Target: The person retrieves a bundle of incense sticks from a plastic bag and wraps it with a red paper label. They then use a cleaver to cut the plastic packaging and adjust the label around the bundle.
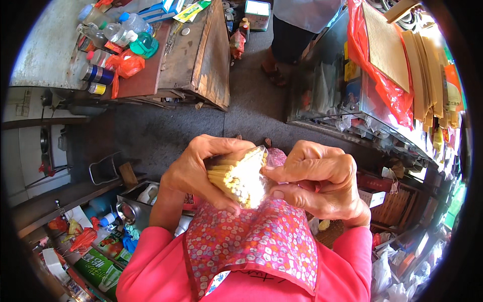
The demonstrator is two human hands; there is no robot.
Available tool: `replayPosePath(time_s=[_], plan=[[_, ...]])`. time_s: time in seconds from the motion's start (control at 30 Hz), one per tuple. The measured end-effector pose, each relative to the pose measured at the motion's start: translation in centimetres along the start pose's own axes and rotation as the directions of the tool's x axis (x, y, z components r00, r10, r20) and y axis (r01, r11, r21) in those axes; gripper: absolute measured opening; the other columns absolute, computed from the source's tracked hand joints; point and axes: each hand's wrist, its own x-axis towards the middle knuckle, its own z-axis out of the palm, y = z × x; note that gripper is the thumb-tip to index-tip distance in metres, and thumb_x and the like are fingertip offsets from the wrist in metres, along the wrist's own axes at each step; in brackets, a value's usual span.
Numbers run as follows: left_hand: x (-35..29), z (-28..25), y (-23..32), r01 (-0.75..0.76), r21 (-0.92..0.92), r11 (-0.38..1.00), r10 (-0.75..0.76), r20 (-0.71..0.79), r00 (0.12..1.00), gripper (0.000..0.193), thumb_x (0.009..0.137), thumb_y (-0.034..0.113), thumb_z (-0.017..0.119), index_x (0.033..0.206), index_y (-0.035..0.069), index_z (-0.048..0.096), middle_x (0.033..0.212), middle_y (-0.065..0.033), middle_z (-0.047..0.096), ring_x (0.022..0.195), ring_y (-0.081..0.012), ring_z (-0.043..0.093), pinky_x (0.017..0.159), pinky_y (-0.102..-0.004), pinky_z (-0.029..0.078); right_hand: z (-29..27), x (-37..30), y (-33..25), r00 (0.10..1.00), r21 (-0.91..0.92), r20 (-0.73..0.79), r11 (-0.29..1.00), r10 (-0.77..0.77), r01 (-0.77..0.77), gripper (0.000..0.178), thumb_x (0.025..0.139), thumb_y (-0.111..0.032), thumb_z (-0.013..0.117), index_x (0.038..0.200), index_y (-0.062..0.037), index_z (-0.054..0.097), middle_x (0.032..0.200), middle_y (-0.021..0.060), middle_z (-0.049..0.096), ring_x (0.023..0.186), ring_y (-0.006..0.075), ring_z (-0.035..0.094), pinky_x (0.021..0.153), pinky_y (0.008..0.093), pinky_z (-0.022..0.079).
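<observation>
In front of my chest, a clear plastic pack of thin yellow sticks point(226, 176) lies tilted across my left hand point(191, 168). That hand is closed around it, fingers along the upper side and thumb below. Bright glare washes out the stick ends on the right, so their tips are hard to make out. My right hand point(324, 176) is closed too, its index fingertip and thumb at the pack's right end, gripping the plastic film. Below the hands hangs my flowered apron point(241, 236), over pink sleeves.
A wooden cabinet point(201, 65) stands ahead on the left, beside plastic bottles point(118, 32) and an orange bag point(126, 65). Ahead on the right is a glass case point(327, 90) with cardboard sheets point(385, 45). A person in sandals point(274, 75) stands between them. Cluttered boxes point(98, 269) lie lower left.
</observation>
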Motion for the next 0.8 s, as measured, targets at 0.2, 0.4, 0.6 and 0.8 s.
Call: replayPosePath(time_s=[0.2,0.4,0.6,0.8], plan=[[0.5,0.4,1.0,-0.157,0.355,0.922,0.17,-0.005,0.986,0.076,0.044,0.011,0.096,0.113,-0.002,0.067,0.097,-0.0076,0.07,0.088,-0.016,0.066,0.081,-0.03,0.051,0.1,-0.2,-1.0,0.985,0.063,-0.061,0.985,0.162,-0.158,0.018,0.07,0.002,0.08,0.086,0.0004,0.074,0.067,0.0015,0.059,0.054,0.0058,0.046,0.051,0.0243,0.034],[1.3,0.3,0.4,-0.362,0.607,0.707,0.392,0.089,0.916,0.071,0.047,0.02,0.094,0.113,0.004,0.07,0.098,-0.0079,0.071,0.084,-0.0224,0.066,0.081,-0.0342,0.051,-0.5,-0.4,-0.9,0.974,0.116,0.084,0.968,0.212,-0.221,0.009,0.079,0.002,0.066,0.088,-0.0009,0.068,0.076,0.0016,0.062,0.061,0.0033,0.049,0.053,0.021,0.036],[1.6,1.6,0.0,-0.35,0.639,0.685,0.451,0.005,0.893,0.07,0.051,0.021,0.093,0.115,0.007,0.069,0.097,-0.0074,0.071,0.085,-0.0232,0.068,0.079,-0.0342,0.05,-0.5,-0.7,-1.0,0.975,0.093,-0.021,0.971,0.222,-0.22,0.006,0.08,0.0,0.067,0.085,-0.0015,0.066,0.068,-0.0033,0.058,0.058,-0.0012,0.042,0.052,0.0196,0.033],[2.2,3.0,0.2,-0.323,0.74,0.59,0.569,-0.098,0.816,0.066,0.054,0.019,0.092,0.115,0.007,0.069,0.096,-0.009,0.07,0.085,-0.0241,0.067,0.076,-0.0356,0.05,-0.4,-1.0,-1.9,0.941,0.251,-0.008,0.912,0.337,-0.325,0.026,0.077,0.009,0.069,0.103,0.0059,0.063,0.064,-0.0033,0.052,0.056,0.0011,0.046,0.056,0.0208,0.038]])
